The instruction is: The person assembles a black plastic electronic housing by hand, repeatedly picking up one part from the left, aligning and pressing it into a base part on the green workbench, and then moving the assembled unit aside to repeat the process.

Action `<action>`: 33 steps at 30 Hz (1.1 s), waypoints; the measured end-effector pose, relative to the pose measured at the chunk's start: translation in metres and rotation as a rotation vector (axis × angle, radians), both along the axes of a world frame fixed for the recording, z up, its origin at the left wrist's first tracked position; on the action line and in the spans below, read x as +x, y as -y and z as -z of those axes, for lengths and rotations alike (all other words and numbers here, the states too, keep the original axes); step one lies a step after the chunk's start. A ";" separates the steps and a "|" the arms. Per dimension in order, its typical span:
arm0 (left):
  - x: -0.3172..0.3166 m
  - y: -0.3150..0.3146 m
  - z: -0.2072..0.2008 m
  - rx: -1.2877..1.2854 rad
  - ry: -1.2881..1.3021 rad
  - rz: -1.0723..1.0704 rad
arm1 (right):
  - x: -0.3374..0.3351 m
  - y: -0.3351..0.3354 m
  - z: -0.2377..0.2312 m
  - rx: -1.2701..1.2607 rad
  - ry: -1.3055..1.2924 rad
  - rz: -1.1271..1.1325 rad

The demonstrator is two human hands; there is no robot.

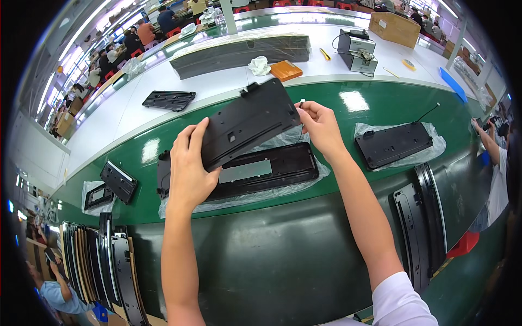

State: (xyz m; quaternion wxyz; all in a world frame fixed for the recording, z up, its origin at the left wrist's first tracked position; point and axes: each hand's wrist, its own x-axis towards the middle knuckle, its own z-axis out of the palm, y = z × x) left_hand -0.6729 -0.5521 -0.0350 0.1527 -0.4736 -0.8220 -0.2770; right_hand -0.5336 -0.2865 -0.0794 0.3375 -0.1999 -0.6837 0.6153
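My left hand [191, 168] grips a long black plastic cover [251, 122] by its near left edge, thumb below and fingers over the top. The cover is tilted above an open black plastic housing [296, 167], which has a grey metal plate [246, 171] inside. At the cover's right end, my right hand [322, 127] is closed in a pinch on a thin dark cable with a small white connector [302, 101] at its tip. A clear plastic bag [322, 173] lies under the housing on the green belt.
To the right, another black unit [394, 144] lies on plastic with its cable sticking up. Smaller black parts [118, 182] sit at left. Black panels [117, 266] stand stacked lower left, others [416, 233] lower right. A black cover [168, 100] rests on the white bench beyond. A co-worker [496, 174] is at right.
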 end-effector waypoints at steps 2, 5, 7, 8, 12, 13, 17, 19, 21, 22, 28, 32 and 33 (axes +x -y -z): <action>-0.005 -0.010 -0.001 -0.033 -0.010 0.026 | -0.001 -0.005 0.006 0.028 0.004 -0.029; -0.011 -0.018 -0.010 -0.134 -0.033 0.148 | 0.005 0.010 0.009 0.304 -0.033 -0.019; -0.012 -0.023 -0.018 -0.180 -0.082 0.181 | 0.006 0.006 0.013 0.564 -0.079 -0.055; -0.010 -0.026 -0.023 -0.215 -0.134 0.225 | 0.006 0.003 0.018 0.558 -0.076 -0.056; -0.014 -0.023 -0.029 -0.287 -0.153 0.268 | 0.009 0.000 0.019 0.546 -0.129 0.032; -0.016 -0.021 -0.031 -0.306 -0.154 0.264 | 0.008 0.000 0.016 0.493 -0.117 -0.059; -0.019 -0.017 -0.027 -0.320 -0.110 0.264 | 0.006 -0.002 0.010 0.325 -0.074 -0.151; -0.022 -0.019 -0.022 -0.339 -0.083 0.291 | 0.007 -0.002 0.012 0.371 -0.022 -0.122; -0.026 -0.020 -0.017 -0.352 -0.068 0.309 | 0.006 -0.002 0.018 0.415 0.035 -0.095; -0.028 -0.022 -0.014 -0.358 -0.062 0.328 | 0.005 -0.004 0.020 0.398 0.017 -0.130; -0.031 -0.025 -0.002 -0.373 0.029 0.360 | 0.005 -0.005 0.022 -0.167 -0.220 -0.261; -0.036 -0.021 0.012 -0.298 0.058 0.350 | 0.012 -0.013 0.027 0.155 -0.093 -0.133; -0.035 -0.019 0.013 -0.301 0.100 0.318 | 0.016 -0.017 0.032 0.414 0.164 -0.153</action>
